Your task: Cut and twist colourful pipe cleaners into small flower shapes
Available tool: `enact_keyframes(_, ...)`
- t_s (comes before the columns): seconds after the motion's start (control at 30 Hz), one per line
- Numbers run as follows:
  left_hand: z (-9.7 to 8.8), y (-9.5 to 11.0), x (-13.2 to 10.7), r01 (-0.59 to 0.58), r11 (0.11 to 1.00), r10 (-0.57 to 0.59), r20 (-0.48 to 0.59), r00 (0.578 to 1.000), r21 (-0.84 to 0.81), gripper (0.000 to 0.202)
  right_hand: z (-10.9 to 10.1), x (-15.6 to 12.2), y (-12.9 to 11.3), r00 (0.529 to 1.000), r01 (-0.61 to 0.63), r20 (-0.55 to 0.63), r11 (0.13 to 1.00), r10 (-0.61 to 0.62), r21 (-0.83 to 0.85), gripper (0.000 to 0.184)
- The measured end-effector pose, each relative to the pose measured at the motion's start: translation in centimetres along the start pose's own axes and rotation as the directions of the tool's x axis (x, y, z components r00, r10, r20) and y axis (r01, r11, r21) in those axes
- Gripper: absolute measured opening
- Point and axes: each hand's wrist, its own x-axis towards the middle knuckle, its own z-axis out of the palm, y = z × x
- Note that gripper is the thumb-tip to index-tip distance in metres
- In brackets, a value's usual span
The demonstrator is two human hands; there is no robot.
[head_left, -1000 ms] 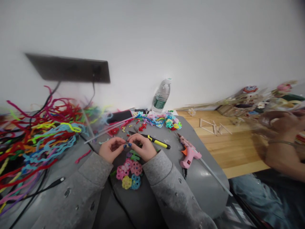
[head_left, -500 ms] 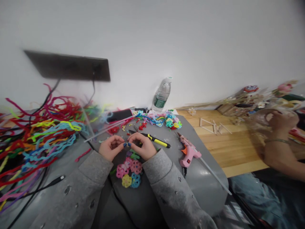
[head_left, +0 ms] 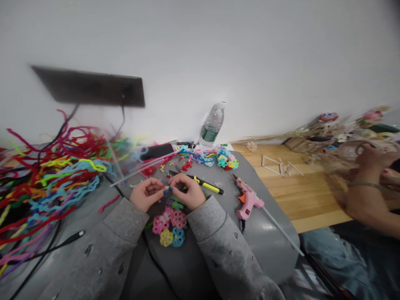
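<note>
My left hand (head_left: 145,194) and my right hand (head_left: 187,192) meet fingertip to fingertip over the grey table (head_left: 268,233). Both are curled in a pinch on a small piece I cannot make out, held between them. Just below them lies a cluster of pipe-cleaner flowers (head_left: 170,227) in pink, yellow and blue, with a green bit above it. Grey sleeves cover both forearms.
A heap of coloured pipe cleaners (head_left: 53,183) fills the left. Yellow-handled pliers (head_left: 203,184), a pink glue gun (head_left: 247,201), more small flowers (head_left: 223,159), a phone (head_left: 156,151) and a water bottle (head_left: 212,124) lie beyond. Another person's hand (head_left: 373,160) works at the right.
My hands have stayed almost still, fingertips closing slightly together. The other person's hand at the right has shifted and risen a little.
</note>
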Motion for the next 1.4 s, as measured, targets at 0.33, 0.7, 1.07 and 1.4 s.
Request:
enact_keyframes(0.33, -0.09, -0.46, 0.33, 0.002, 1.000, -0.002, 0.016, 1.000, 0.023, 0.037, -0.16, 0.03, -0.18, 1.000, -0.019, 0.011, 0.998, 0.019, 0.053, 0.006)
enact_keyframes(0.7, -0.11, -0.74, 0.42, -0.011, 1.000, 0.011, 0.018, 1.000, -0.011, 0.040, -0.01, -0.09, 0.08, 0.997, -0.075, 0.031, 0.997, 0.075, -0.001, 0.008)
enact_keyframes(1.07, 0.39, -0.03, -0.01, 0.072, 0.988, -0.073, -0.009, 0.997, -0.134, 0.043, -0.05, -0.09, 0.20, 0.996, -0.082, 0.030, 0.996, 0.081, 0.023, 0.005)
enact_keyframes(1.4, 0.19, 0.01, -0.04, 0.116, 0.984, -0.112, 0.037, 0.993, -0.133, 0.045, -0.05, -0.10, -0.42, 0.998, -0.041, 0.051, 0.999, 0.041, -0.006, 0.002)
